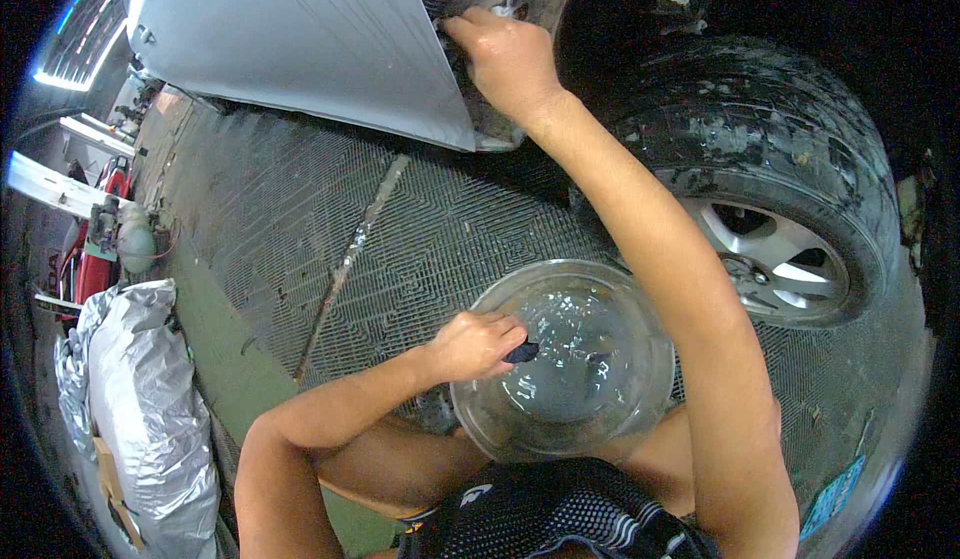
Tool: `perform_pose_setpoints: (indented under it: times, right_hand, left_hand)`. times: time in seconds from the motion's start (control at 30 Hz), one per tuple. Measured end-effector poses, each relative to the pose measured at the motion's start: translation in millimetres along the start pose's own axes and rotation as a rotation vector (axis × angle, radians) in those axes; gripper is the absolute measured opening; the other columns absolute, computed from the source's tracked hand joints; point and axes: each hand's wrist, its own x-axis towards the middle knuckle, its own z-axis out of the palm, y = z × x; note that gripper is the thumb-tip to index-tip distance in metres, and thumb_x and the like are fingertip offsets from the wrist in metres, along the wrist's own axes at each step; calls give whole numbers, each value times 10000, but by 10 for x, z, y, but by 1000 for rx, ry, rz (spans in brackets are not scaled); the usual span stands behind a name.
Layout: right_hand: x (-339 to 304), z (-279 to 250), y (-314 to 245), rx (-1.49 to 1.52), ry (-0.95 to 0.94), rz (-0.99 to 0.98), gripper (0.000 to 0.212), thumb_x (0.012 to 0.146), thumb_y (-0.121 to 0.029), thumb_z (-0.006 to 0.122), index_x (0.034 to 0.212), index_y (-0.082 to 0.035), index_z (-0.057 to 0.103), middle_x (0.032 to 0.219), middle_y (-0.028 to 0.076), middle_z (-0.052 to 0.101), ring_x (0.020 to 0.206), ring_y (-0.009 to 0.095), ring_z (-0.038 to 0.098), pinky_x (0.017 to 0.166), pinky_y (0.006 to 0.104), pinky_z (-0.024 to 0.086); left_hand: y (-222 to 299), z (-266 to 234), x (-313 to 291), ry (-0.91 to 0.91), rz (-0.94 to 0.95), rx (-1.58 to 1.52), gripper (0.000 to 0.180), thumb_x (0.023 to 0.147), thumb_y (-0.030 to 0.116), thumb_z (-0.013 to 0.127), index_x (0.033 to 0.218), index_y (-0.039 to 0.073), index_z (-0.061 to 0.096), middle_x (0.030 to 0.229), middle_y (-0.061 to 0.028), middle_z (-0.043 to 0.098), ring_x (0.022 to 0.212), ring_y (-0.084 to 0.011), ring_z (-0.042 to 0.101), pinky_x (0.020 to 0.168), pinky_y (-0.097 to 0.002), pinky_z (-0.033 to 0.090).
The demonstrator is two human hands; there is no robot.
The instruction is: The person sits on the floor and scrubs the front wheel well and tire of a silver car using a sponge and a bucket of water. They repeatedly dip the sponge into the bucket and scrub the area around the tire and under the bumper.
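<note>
My left hand [468, 347] is closed at the left rim of a clear round basin [655, 384] between my legs. Out of its fingers sticks a small dark wad [521, 352], like a cloth or sponge, over the water in the basin. Stretched up and forward, my right hand [512, 59] is wet and closed, against the car body between the edge of a silver-grey car door [300, 39] and the wheel arch. What its curled fingers hold, if anything, is hidden. A whitish patch, perhaps foam, shows just beyond the knuckles.
A wet, dirty tyre on a silver alloy wheel [750, 271] stands close to my right forearm. Black ridged mats [440, 219] cover the floor, with a gap strip running across. At the left lie a silver foil-like cover [150, 399] and red equipment [92, 259].
</note>
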Motion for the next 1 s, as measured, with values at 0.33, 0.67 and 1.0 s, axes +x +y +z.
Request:
perform_pose_setpoints:
  times: [0.33, 0.67, 1.0]
  right_hand:
    - [121, 8, -34, 37, -242, 232, 265, 768, -102, 697, 1029, -98, 744, 938, 179, 740, 919, 400, 711, 827, 494, 581]
    - [146, -547, 153, -118, -666, -309, 390, 787, 14, 635, 1178, 24, 621, 1203, 212, 656, 1120, 378, 657, 862, 456, 595]
    - [190, -343, 230, -391, -578, -598, 83, 763, -90, 687, 828, -69, 733, 890, 88, 708, 836, 255, 743, 705, 399, 607]
  left_hand:
    - [0, 41, 60, 19, 58, -12, 456, 765, 268, 783, 1139, 106, 578, 1005, -75, 648, 929, -272, 702, 714, -414, 599]
    - [8, 183, 98, -94, 53, -49, 538, 767, 312, 809, 1186, 104, 544, 1081, -105, 625, 1011, -316, 674, 796, -457, 593]
    - [48, 172, 109, -45, 31, -85, 498, 745, 300, 819, 1128, 96, 576, 1042, -89, 634, 1012, -313, 673, 804, -456, 588]
